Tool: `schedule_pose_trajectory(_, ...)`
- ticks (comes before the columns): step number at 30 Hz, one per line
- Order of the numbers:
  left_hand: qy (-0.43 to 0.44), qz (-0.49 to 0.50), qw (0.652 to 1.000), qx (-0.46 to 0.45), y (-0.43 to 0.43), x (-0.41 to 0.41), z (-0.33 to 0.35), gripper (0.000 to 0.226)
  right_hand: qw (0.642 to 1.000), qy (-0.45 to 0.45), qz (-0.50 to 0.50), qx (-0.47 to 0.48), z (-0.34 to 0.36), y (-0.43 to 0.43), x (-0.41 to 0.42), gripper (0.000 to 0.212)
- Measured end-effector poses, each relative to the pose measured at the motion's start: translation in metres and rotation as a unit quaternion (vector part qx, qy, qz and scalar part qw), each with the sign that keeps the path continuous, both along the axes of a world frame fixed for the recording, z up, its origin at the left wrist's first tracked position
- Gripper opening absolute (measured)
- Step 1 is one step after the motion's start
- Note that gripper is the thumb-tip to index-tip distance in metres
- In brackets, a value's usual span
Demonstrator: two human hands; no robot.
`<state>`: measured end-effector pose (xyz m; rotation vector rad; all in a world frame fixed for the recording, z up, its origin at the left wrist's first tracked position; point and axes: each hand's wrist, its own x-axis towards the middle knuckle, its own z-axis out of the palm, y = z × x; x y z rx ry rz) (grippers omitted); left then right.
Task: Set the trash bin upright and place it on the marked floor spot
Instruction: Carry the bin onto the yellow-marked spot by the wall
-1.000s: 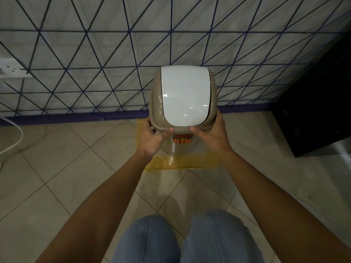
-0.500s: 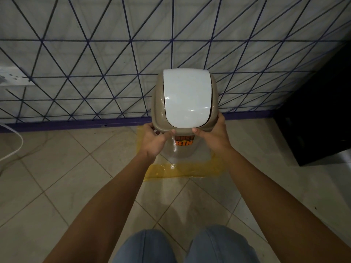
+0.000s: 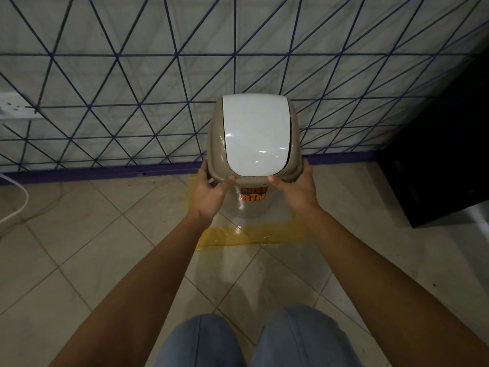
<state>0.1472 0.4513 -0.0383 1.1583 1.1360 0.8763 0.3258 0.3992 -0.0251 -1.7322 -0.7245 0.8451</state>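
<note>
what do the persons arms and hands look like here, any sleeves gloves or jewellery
Both forearms are bare right up to the bottom edge of the picture: no sleeve shows. The left hand and the right hand wear no gloves, and no ring, watch or bracelet is visible on the fingers or wrists. The only clothing in view is light blue denim over the knees at the bottom of the picture.

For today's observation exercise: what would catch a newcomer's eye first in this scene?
The upright beige trash bin with its glossy white swing lid stands centre frame against the blue-lined wall. The left hand and right hand grip its rim from either side. Under it, yellow tape marks the floor spot.
</note>
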Motion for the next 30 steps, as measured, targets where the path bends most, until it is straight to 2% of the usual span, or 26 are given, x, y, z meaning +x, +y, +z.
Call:
schedule_pose_trajectory(5, 0.013, -0.027, 0.999, 0.025, 0.002, 0.001, 0.002, 0.088, 1.0, 0.017, -0.017, -0.001, 0.0, 0.0, 0.003, 0.094)
schedule_pose_trajectory(22, 0.013, -0.025, 0.998, 0.054, -0.003, 0.012, 0.003, 0.086, 1.0, 0.014, -0.01, -0.013, -0.004, 0.004, 0.014, 0.096)
schedule_pose_trajectory(28, 0.029, -0.033, 0.998, 0.049, -0.001, 0.01, 0.007, 0.088, 0.999, -0.034, 0.0, 0.004, 0.001, 0.004, 0.013, 0.08)
schedule_pose_trajectory(30, 0.071, -0.022, 0.995, 0.067, 0.0, 0.01, 0.008, 0.087, 0.998, -0.057, 0.001, -0.003, 0.001, 0.004, 0.013, 0.082)
